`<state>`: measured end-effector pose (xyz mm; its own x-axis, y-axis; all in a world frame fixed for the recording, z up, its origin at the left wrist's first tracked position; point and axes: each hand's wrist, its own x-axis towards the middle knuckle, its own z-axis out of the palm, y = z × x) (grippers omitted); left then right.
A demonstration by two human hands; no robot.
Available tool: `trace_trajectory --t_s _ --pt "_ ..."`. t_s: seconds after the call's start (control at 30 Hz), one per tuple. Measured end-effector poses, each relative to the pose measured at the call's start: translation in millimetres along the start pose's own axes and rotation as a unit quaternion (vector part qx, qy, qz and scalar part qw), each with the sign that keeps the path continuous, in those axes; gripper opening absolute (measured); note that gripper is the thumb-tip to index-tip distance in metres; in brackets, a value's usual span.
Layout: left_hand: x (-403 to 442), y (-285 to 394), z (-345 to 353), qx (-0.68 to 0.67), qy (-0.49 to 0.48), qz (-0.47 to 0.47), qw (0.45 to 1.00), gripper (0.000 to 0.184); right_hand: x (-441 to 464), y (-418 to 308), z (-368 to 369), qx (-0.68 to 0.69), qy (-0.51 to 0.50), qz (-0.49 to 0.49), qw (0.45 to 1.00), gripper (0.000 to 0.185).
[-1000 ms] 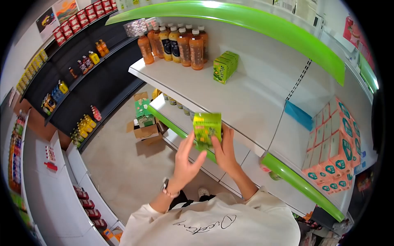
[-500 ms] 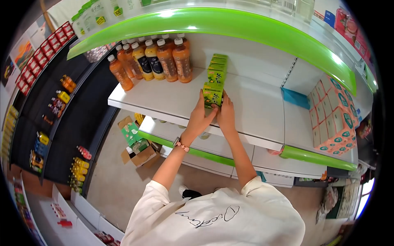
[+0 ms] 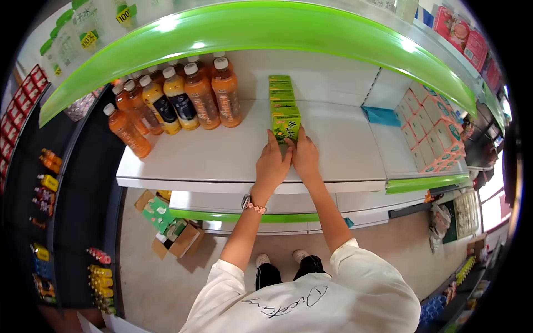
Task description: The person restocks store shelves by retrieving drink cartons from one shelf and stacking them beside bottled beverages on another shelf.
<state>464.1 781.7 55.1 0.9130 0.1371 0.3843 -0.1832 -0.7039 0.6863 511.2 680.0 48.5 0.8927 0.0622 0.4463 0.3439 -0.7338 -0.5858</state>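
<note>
A row of small green cartons (image 3: 280,89) runs from the back of the white shelf (image 3: 338,161) towards me. The front carton (image 3: 286,123), printed with dark characters and a leafy picture, stands against the one behind it. My left hand (image 3: 272,168) has its fingers at the carton's lower left. On the lower right of the same carton is my right hand (image 3: 305,160), its index finger along the side. Both thumbs meet near the carton's front bottom edge, which the hands partly hide.
Several orange and yellow drink bottles (image 3: 200,97) stand at the shelf's left. Pink-and-white tissue packs (image 3: 430,130) are stacked at the right, near a blue sheet (image 3: 381,115). A green-edged shelf (image 3: 266,28) overhangs. An open cardboard box (image 3: 176,236) lies on the floor.
The front carton has moved back with both hands, closing up to the row behind it. My view has shifted, so the shelf and bottles appear larger and further left.
</note>
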Motion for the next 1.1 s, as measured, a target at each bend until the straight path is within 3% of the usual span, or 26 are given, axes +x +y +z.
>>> trace_trajectory --t_s 0.13,0.2,0.43,0.53,0.6,0.73,0.77,0.83,0.87,0.93,1.0,1.03,1.1 --pt "-1 -1 10 0.057 0.051 0.014 0.997 0.073 0 -2 -1 -0.021 0.009 0.023 0.999 0.047" --pt "1 0 15 0.063 0.064 0.005 0.996 0.073 2 16 11 -0.071 0.052 -0.058 0.994 0.050" --pt "9 4 25 0.082 0.119 -0.048 0.988 0.072 8 14 9 -0.063 -0.003 -0.045 0.997 0.059" --pt "6 14 17 0.085 0.079 -0.105 0.988 0.072 5 20 12 -0.059 -0.018 -0.091 0.994 0.061" --pt "4 11 19 0.101 0.096 -0.065 0.988 0.074 -5 25 6 -0.030 -0.019 -0.127 0.991 0.054" --pt "7 2 20 0.101 0.076 -0.099 0.987 0.080 -90 42 -38 0.001 0.022 -0.229 0.973 0.045" --pt "6 -1 20 0.083 0.083 -0.069 0.991 0.081 -120 54 -51 0.007 0.037 -0.259 0.965 0.045" --pt "20 -49 45 0.094 0.188 0.020 0.977 0.074 -196 90 -83 -0.060 0.033 -0.219 0.973 0.044" --pt "10 -30 38 0.096 0.193 -0.008 0.976 0.066 -237 113 -98 -0.062 -0.031 -0.108 0.992 0.045" --pt "-9 3 28 0.111 0.272 0.100 0.951 0.059 -339 190 -119 -0.114 -0.017 0.042 0.992 0.041" --pt "-34 55 40 0.040 0.296 0.143 0.944 0.054 -443 234 -172 0.056 -0.006 0.272 0.961 0.040" --pt "-51 82 54 0.012 0.270 0.177 0.946 0.053 -508 277 -181 0.037 0.006 0.341 0.939 0.040" --pt "-92 116 104 -0.034 0.183 0.231 0.955 0.051 -602 295 -249 0.010 -0.062 0.497 0.865 0.044"
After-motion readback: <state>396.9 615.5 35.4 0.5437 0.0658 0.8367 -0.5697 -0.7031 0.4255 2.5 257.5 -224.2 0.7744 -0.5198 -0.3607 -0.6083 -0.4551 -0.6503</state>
